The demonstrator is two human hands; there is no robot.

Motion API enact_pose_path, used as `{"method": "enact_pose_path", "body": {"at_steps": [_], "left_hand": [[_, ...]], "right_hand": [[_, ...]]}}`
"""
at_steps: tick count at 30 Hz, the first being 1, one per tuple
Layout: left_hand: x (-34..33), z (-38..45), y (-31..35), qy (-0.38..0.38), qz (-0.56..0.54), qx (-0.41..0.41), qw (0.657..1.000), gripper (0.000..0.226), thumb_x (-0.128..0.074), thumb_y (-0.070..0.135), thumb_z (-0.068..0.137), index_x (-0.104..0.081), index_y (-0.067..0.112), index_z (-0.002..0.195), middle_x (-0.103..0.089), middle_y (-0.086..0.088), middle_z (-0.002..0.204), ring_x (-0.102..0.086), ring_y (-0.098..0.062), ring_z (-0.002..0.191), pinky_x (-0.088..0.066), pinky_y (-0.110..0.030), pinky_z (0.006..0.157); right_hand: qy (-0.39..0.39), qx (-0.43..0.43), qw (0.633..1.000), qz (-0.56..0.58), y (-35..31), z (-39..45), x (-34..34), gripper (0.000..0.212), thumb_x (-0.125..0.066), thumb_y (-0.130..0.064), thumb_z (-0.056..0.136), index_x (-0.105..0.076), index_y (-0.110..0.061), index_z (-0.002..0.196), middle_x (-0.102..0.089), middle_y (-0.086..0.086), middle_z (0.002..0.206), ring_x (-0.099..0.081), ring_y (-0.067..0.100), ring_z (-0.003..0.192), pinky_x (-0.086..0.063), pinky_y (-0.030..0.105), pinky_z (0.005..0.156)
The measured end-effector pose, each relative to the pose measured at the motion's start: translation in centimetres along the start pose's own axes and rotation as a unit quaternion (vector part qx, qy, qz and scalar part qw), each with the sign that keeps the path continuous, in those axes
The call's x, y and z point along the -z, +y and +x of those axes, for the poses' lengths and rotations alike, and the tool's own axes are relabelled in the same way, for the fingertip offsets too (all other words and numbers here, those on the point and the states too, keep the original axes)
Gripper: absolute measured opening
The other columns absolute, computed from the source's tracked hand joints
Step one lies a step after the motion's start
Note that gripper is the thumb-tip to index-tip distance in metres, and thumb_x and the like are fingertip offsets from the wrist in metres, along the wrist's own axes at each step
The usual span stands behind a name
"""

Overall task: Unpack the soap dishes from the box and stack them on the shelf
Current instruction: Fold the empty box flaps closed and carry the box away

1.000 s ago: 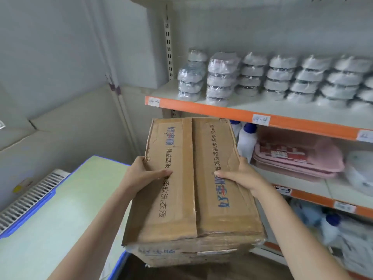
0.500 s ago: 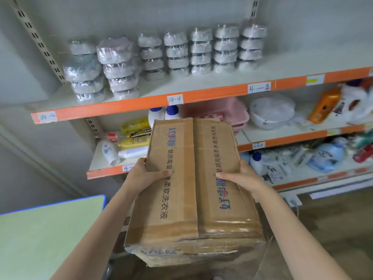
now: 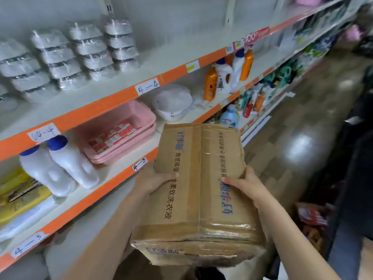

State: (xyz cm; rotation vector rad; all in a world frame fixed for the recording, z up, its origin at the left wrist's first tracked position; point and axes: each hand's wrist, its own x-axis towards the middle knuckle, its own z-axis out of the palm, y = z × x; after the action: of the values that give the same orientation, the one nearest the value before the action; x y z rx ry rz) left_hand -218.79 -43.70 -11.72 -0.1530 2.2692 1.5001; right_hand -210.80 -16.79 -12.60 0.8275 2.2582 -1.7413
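1. Head view: a closed cardboard box is held in mid-air in front of the shelving, below the level of the shelf on which stacks of wrapped soap dishes are stood; the box is kept apart from every shelf edge.
2. The box's long axis is run away from the person, up the picture and leaning slightly to the left; its top, with the taped centre seam and printed lettering, is turned up towards the camera; its near end is seen crumpled.
3. The left hand is curled round the left side of the box, with the thumb laid across the top flap; the right hand is curled round the right side, its thumb likewise pressed on the top; the remaining fingers of both hands are hidden behind the box.
4. The soap dishes are arranged in several upright columns at the upper left, well apart from the box.
5. On the shelf beneath, two white bottles with blue caps are stood just beside pink trays; orange bottles are seen farther right.
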Motion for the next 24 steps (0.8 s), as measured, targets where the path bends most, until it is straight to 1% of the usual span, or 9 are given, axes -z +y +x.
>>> {"method": "enact_pose_path", "body": {"at_steps": [3, 5, 7, 9, 12, 15, 18, 21, 24], "left_hand": [[-4.5, 4.9, 3.3, -0.037, 0.031, -0.033, 0.998, 0.056, -0.088, 0.047, 0.044, -0.061, 0.038, 0.092, -0.070, 0.010, 0.104, -0.065, -0.014, 0.098, -0.049, -0.039, 0.094], [-7.5, 8.2, 5.7, -0.055, 0.042, -0.056, 0.996, 0.048, -0.087, 0.038, 0.053, -0.060, 0.038, 0.092, -0.069, 0.008, 0.106, -0.064, -0.014, 0.100, -0.048, -0.038, 0.096], [-10.4, 11.2, 8.6, -0.068, 0.060, -0.070, 0.993, 0.058, -0.085, 0.039, 0.050, -0.061, 0.033, 0.102, -0.069, 0.007, 0.107, -0.064, -0.015, 0.099, -0.048, -0.039, 0.095], [-13.2, 14.2, 11.4, -0.097, 0.072, -0.085, 0.989, 0.072, -0.082, 0.046, 0.043, -0.061, 0.032, 0.110, -0.069, 0.008, 0.108, -0.064, -0.014, 0.100, -0.048, -0.039, 0.095], [-17.1, 18.2, 15.3, -0.142, 0.069, -0.106, 0.982, 0.068, -0.083, 0.049, 0.038, -0.061, 0.036, 0.101, -0.070, 0.010, 0.105, -0.066, -0.014, 0.098, -0.050, -0.043, 0.093], [-21.3, 22.4, 18.5, -0.173, 0.065, -0.104, 0.977, 0.083, -0.087, 0.052, 0.033, -0.058, 0.036, 0.109, -0.070, 0.010, 0.106, -0.067, -0.016, 0.098, -0.051, -0.045, 0.092], [-25.7, 26.8, 21.9, -0.201, 0.072, -0.122, 0.969, 0.072, -0.086, 0.049, 0.033, -0.059, 0.040, 0.099, -0.071, 0.012, 0.101, -0.067, -0.014, 0.095, -0.051, -0.042, 0.090], [-30.2, 31.4, 25.3, -0.235, 0.071, -0.136, 0.960, 0.062, -0.085, 0.042, 0.038, -0.063, 0.031, 0.095, -0.073, 0.010, 0.094, -0.069, -0.014, 0.090, -0.052, -0.042, 0.090], [-34.8, 36.6, 28.8, -0.267, 0.089, -0.133, 0.950, 0.072, -0.085, 0.047, 0.036, -0.063, 0.028, 0.102, -0.072, 0.009, 0.096, -0.068, -0.014, 0.092, -0.052, -0.041, 0.090]], "right_hand": [[0.058, -0.009, 0.998, 0.026, 0.3, 2.8, 3.9, 0.106, -0.088, -0.043, 0.047, -0.033, -0.018, 0.134, -0.058, 0.000, 0.119, -0.057, 0.021, 0.108, -0.047, 0.043, 0.097], [0.087, -0.018, 0.995, 0.036, 0.2, 5.4, 6.7, 0.096, -0.088, -0.036, 0.056, -0.033, -0.015, 0.133, -0.058, 0.001, 0.118, -0.056, 0.021, 0.107, -0.047, 0.042, 0.096], [0.116, -0.030, 0.992, 0.040, -0.1, 7.9, 9.5, 0.091, -0.087, -0.036, 0.059, -0.034, -0.015, 0.131, -0.058, 0.001, 0.117, -0.056, 0.021, 0.106, -0.046, 0.040, 0.095], [0.151, -0.029, 0.987, 0.041, -0.6, 10.1, 12.5, 0.094, -0.087, -0.040, 0.055, -0.036, -0.016, 0.130, -0.059, 0.001, 0.118, -0.057, 0.022, 0.107, -0.047, 0.042, 0.096], [0.199, -0.034, 0.978, 0.057, -1.5, 12.7, 16.8, 0.094, -0.088, -0.038, 0.056, -0.036, -0.014, 0.131, -0.057, 0.002, 0.121, -0.056, 0.021, 0.109, -0.047, 0.041, 0.095], [0.240, -0.048, 0.967, 0.066, -1.9, 15.4, 20.3, 0.093, -0.088, -0.038, 0.055, -0.037, -0.013, 0.128, -0.056, 0.000, 0.121, -0.056, 0.020, 0.108, -0.047, 0.037, 0.094], [0.275, -0.070, 0.956, 0.075, -2.0, 18.8, 23.8, 0.097, -0.089, -0.042, 0.050, -0.039, -0.013, 0.128, -0.057, 0.001, 0.122, -0.057, 0.020, 0.108, -0.048, 0.038, 0.094], [0.304, -0.089, 0.945, 0.079, -2.6, 22.8, 27.3, 0.092, -0.087, -0.037, 0.058, -0.037, -0.011, 0.130, -0.055, 0.002, 0.123, -0.054, 0.020, 0.110, -0.046, 0.037, 0.093], [0.323, -0.109, 0.935, 0.098, -3.3, 26.8, 30.8, 0.089, -0.086, -0.036, 0.060, -0.036, -0.012, 0.129, -0.054, 0.002, 0.123, -0.055, 0.020, 0.110, -0.046, 0.037, 0.094]]}}
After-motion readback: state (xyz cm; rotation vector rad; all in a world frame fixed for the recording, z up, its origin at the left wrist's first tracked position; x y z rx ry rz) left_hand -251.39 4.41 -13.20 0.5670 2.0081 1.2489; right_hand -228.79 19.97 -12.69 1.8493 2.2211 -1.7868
